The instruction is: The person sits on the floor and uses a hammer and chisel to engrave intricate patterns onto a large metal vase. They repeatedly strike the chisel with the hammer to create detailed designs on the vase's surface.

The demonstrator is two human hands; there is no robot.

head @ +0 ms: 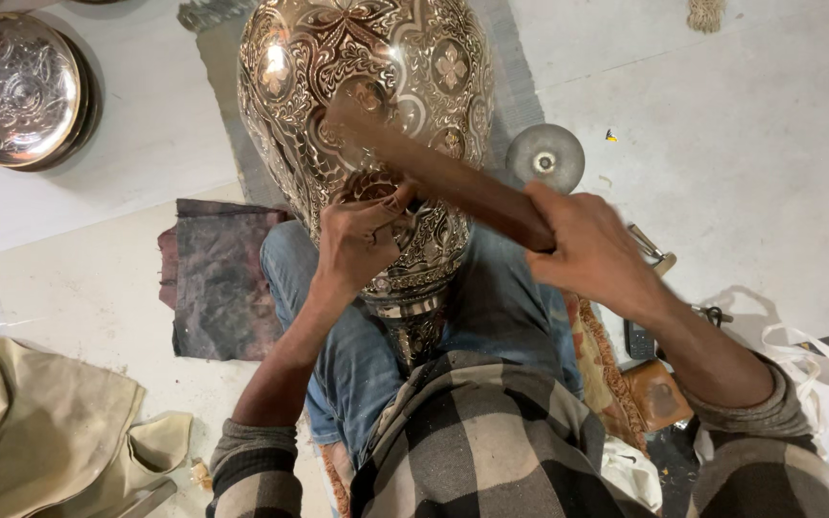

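Note:
A large engraved brass vase (376, 86) lies across my lap, its neck toward my body. My left hand (357, 240) rests on the vase's lower body, fingers pinched around a small chisel-like tool whose tip touches the metal; the tool is mostly hidden. My right hand (592, 254) grips the handle of a long wooden mallet (434, 168), whose head is over the vase just above my left hand.
Engraved brass bowls (16, 91) are stacked at the far left on the floor. A dark cloth (218, 278) lies beside my left knee and a beige cloth (40, 432) at the near left. A round metal disc (544, 158) and small tools (650, 249) lie to the right.

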